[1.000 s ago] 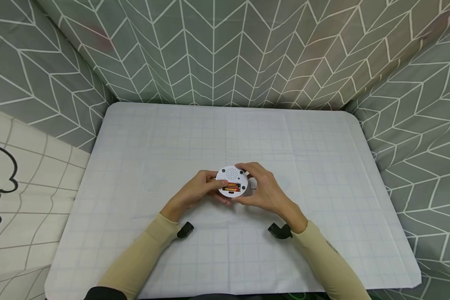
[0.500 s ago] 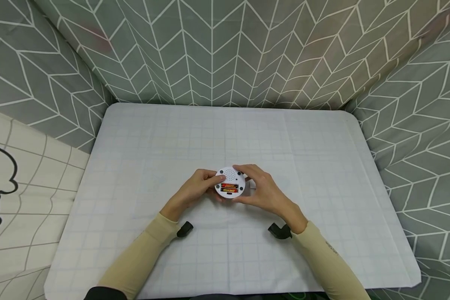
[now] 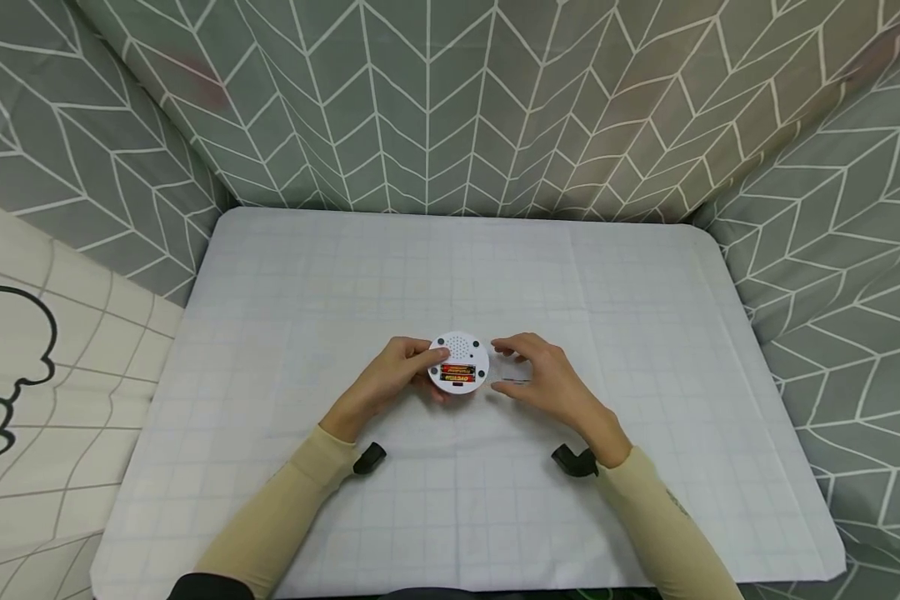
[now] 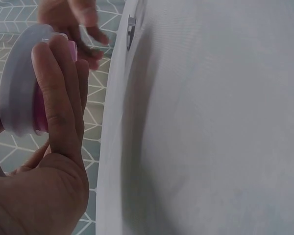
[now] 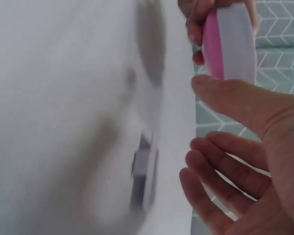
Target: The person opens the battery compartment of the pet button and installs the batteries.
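Observation:
My left hand (image 3: pixel 401 371) holds a round white battery device (image 3: pixel 463 350) above the table, thumb on the upper face and fingers underneath. That face has a patch of small holes, dark round feet and an uncovered battery slot with two red-and-gold batteries (image 3: pixel 457 373). The device's other side (image 5: pixel 213 46) is pink in the right wrist view. Just right of the device, my right hand (image 3: pixel 551 379) holds nothing, its fingers loosely bent and apart from the thumb. Below it on the table lies a small pale plastic piece (image 5: pixel 143 166), partly covered by that hand in the head view.
A white cloth with a faint grid covers the table (image 3: pixel 345 275). Grey-green curtains (image 3: pixel 450 100) with a white chevron pattern stand behind and at the sides. A white grid-patterned cloth (image 3: pixel 60 400) hangs at the left.
My right hand has let go of the device's edge and moved to the right, over the pale plastic piece. The left hand has slid its thumb up off the batteries and still holds the device.

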Motion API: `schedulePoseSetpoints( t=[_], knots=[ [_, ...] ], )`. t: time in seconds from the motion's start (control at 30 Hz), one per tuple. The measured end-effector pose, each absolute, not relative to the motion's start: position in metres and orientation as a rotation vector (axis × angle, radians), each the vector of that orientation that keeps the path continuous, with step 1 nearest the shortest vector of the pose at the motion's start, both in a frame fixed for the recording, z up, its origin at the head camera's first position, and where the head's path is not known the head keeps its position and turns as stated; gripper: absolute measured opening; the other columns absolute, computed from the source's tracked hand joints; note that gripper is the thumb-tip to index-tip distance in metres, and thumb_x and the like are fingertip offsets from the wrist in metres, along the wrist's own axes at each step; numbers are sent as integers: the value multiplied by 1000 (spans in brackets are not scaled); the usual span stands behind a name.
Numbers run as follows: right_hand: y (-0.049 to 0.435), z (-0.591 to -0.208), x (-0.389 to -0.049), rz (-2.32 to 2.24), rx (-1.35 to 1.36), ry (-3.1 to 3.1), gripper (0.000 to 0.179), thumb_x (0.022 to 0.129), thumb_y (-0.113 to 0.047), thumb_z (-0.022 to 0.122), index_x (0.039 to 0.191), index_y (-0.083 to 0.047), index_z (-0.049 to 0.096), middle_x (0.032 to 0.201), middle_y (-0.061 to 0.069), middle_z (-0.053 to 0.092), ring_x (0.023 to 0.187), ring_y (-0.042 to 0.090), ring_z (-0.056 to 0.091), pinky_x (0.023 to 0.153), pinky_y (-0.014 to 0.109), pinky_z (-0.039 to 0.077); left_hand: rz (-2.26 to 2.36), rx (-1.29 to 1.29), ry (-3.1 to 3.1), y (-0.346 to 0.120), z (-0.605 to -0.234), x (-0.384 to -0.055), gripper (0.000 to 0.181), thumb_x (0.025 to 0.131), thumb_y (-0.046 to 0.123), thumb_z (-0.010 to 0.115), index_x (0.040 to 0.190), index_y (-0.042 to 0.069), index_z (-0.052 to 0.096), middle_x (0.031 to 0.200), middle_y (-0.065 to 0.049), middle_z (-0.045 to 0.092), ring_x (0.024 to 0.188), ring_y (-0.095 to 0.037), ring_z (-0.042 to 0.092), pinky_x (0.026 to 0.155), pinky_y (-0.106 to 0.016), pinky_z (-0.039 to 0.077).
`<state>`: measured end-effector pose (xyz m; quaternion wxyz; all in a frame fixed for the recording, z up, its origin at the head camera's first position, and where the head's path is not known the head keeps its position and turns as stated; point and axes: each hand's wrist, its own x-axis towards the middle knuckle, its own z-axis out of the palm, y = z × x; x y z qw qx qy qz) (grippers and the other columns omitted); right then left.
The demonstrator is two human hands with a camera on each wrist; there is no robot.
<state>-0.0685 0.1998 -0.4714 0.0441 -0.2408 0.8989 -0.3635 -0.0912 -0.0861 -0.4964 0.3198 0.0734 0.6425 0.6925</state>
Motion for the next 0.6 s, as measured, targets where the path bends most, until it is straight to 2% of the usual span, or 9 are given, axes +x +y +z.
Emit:
schedulePoseSetpoints(
  t=[0.37, 0.6],
  knots=[
    [222, -478, -71, -906, -637, 2803, 49, 80, -13, 93, 124, -5, 73, 119, 5, 74, 112, 23, 66, 100, 45, 54, 1816, 181, 1690, -88, -495, -92, 35, 106, 28, 64, 117, -5, 71, 97, -16, 80, 66, -28, 77, 84, -33, 64],
    [224, -481, -73, -912, -638, 2792, 45, 80, -10, 93, 120, -6, 74, 114, 5, 74, 108, 22, 65, 97, 44, 55, 1819, 174, 1688, -87, -495, -92, 36, 106, 28, 65, 115, -5, 71, 96, -16, 80, 65, -27, 76, 82, -33, 64]
  ],
)
